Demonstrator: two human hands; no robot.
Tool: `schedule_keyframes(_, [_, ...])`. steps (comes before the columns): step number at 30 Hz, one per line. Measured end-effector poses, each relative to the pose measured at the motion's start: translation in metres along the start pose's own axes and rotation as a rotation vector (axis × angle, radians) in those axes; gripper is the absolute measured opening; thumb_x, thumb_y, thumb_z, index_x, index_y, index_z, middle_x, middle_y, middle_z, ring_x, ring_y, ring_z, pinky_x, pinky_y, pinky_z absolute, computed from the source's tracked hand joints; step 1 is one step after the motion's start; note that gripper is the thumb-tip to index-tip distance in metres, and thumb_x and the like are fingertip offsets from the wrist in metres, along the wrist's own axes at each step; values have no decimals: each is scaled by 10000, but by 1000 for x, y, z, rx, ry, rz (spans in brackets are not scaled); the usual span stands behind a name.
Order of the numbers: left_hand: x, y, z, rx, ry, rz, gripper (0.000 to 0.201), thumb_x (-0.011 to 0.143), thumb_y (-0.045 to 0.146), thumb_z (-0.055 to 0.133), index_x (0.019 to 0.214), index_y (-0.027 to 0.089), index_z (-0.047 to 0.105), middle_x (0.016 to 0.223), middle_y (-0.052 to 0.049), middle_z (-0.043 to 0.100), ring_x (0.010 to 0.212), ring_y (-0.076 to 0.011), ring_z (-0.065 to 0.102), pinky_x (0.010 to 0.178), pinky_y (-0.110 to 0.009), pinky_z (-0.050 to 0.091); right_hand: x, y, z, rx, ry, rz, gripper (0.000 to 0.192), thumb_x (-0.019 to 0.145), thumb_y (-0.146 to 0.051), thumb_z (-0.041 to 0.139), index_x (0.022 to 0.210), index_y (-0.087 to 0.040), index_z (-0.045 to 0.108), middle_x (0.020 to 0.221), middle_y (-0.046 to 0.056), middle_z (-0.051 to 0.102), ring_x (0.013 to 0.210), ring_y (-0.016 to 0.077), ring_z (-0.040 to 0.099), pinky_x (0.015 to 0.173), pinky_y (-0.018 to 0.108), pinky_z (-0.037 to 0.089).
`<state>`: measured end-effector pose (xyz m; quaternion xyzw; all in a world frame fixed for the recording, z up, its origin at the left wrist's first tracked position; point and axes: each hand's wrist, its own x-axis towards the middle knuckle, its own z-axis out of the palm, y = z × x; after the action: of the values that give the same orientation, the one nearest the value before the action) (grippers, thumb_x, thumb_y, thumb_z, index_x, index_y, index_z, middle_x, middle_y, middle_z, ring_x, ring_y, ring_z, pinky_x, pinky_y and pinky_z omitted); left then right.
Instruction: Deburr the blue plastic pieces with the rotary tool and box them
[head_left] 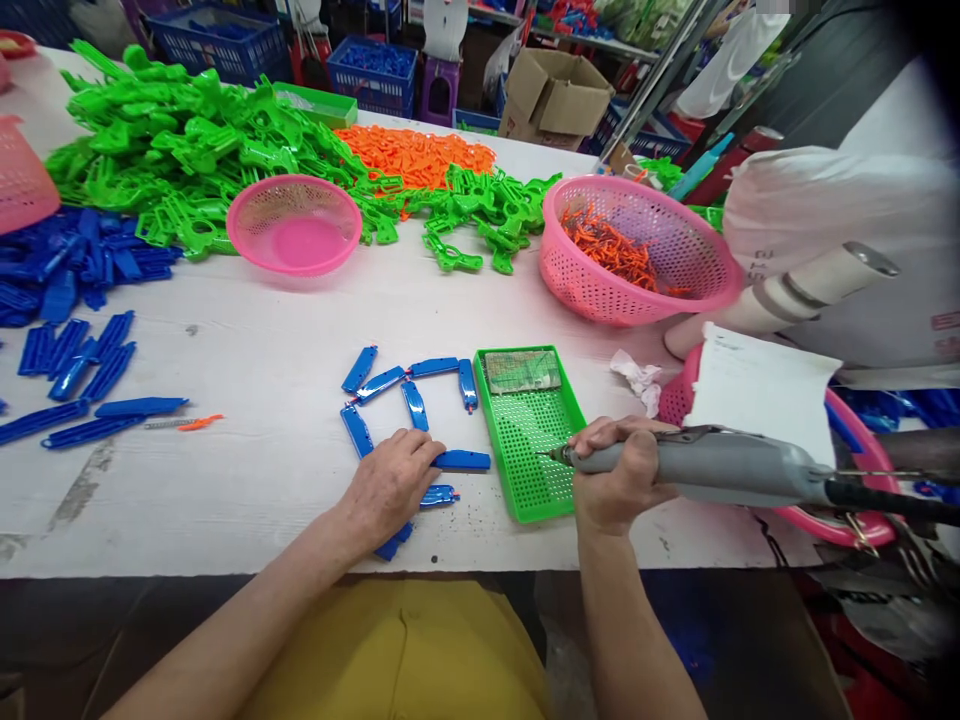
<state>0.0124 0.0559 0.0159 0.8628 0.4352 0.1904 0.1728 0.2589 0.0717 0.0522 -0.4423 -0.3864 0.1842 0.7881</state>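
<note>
My right hand [619,470] is wrapped round a grey electric screwdriver [720,467], whose bit points left over a small green perforated tray [529,440]. Inside the tray lies a worn green-and-grey block [523,370]. The fingers of my left hand [397,480] are closed on the left end of a blue plastic piece [463,460] on the table. Around that hand lie several similar blue pieces, among them one [415,405] just above it and another [439,496] below. Part of the lower ones is hidden under my hand.
Piles of green parts [202,140] and orange parts [420,155] cover the back of the table [277,340]. A shallow pink basket [294,225] and a larger one [637,250] holding orange pieces stand nearer. More blue pieces [82,360] lie left. The screwdriver's black cable runs right.
</note>
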Motion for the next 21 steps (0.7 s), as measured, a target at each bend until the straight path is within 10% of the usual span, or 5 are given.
schedule_keyframes(21, [5,0,6,-1,-40,8,143,954,156,600,1095,180,615,1048,-65,659,976,-240,651,833,-389,579,-25,-32,36,166,-220,42,177,860,-386,634,837,-218,583,583,-85,537,402,101,495,399,261,439])
